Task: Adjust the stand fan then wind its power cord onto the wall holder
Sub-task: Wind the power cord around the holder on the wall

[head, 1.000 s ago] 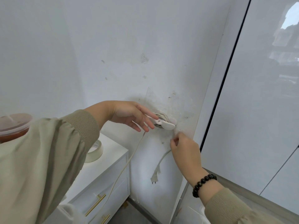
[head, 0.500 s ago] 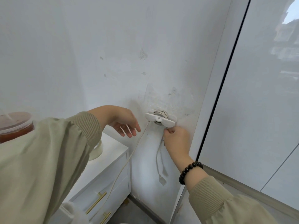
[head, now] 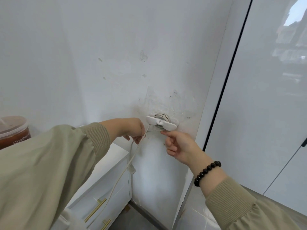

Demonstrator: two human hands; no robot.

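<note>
the left hand (head: pixel 132 130) is hovering just left of the wall holder (head: pixel 160 122), a little below its left end, knuckles up, its fingers curling down and pinching the power cord (head: pixel 119 176). the left forearm is stretching across toward the wall holder in an olive sleeve (head: pixel 49 163). the right hand (head: pixel 179 145) is sitting below and right of the wall holder, thumb and forefinger pinching the power cord right under its lower edge, the other fingers curling into the palm. a bead bracelet (head: pixel 207 171) is circling the right wrist.

White power cord (head: pixel 118 180) partly wound round white wall holder (head: pixel 160 123), plug (head: pixel 131 169) dangling
</note>
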